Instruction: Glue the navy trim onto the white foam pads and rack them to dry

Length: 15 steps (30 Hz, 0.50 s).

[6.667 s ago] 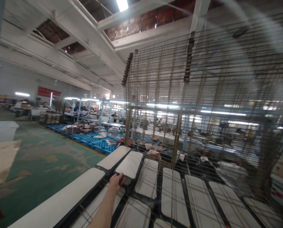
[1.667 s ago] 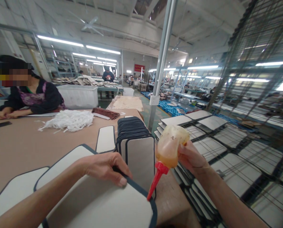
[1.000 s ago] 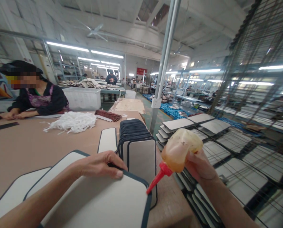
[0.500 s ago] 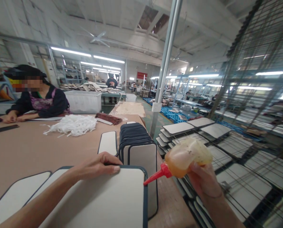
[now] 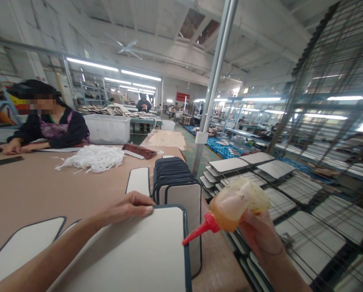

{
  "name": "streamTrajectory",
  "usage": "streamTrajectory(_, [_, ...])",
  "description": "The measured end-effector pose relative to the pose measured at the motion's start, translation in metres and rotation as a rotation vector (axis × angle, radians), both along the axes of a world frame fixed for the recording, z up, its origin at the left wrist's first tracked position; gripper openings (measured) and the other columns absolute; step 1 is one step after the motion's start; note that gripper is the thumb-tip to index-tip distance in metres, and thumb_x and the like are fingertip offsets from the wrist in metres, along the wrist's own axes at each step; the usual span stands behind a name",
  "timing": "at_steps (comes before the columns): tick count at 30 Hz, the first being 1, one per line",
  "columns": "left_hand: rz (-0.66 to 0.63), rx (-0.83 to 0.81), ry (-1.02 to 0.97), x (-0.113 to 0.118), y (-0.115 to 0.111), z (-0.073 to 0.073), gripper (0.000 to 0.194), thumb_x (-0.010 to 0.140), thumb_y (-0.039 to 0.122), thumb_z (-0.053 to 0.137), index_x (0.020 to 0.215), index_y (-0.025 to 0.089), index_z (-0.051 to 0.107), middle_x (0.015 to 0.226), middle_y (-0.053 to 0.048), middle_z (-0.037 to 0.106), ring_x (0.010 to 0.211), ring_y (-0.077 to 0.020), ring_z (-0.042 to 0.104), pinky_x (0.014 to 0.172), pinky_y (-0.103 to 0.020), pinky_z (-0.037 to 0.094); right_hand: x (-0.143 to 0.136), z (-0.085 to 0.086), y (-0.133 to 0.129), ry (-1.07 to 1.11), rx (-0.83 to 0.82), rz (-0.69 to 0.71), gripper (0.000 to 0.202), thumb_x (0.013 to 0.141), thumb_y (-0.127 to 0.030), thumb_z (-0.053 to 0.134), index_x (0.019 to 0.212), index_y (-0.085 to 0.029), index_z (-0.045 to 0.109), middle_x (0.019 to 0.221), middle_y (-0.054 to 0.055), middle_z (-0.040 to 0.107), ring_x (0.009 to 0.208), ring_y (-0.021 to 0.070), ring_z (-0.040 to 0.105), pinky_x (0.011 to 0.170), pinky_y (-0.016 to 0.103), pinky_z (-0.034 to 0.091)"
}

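Cream panel with dark edging, its right border at the red nozzle of a squeeze bottle.

The left hand pinches the panel's far edge between thumb and fingers; the panel spreads toward the viewer from that grip, its near end cut off, so its long axis is uncertain. The nozzle slants down-left, its tip at the right border, touching or just above it; the right hand, closed round the bottle, is nearer that border. Across the brown-covered table, left to right: a co-worker, a heap of white strips, then a dark-edged panel stack just behind the held panel. Beyond stand a metal post and a panel-laden wire rack, under strip lights.
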<state>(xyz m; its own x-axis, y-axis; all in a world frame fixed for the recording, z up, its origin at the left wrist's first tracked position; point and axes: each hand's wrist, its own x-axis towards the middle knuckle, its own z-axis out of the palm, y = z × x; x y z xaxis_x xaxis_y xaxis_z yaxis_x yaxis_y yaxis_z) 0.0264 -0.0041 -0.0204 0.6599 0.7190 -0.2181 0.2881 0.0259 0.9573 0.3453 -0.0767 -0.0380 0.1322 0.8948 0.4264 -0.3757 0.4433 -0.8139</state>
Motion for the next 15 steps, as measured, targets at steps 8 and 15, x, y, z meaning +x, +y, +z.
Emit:
streamTrajectory(8, [0.075, -0.066, -0.041, -0.004, -0.001, 0.002, 0.030, 0.073, 0.043, 0.068, 0.074, 0.014, 0.070, 0.062, -0.001, 0.065, 0.053, -0.0110, 0.053, 0.050, -0.018, 0.037, 0.001, -0.003, -0.002, -0.046, -0.013, 0.027, 0.038, 0.067, -0.032, 0.079, 0.103, -0.024, 0.068, 0.090, 0.006, 0.074, 0.080, 0.0245, 0.069, 0.073, 0.034, 0.058])
streamTrajectory(15, [0.082, -0.162, -0.064, -0.012, 0.001, -0.002, 0.026, 0.077, 0.040, 0.066, 0.081, 0.015, 0.071, 0.073, -0.004, 0.072, 0.055, -0.0122, 0.057, 0.049, -0.019, 0.040, 0.001, -0.004, -0.007, -0.057, -0.031, 0.047, 0.035, 0.065, -0.033, 0.080, 0.097, -0.023, 0.070, 0.088, 0.007, 0.074, 0.079, 0.0272, 0.069, 0.075, 0.040, 0.057])
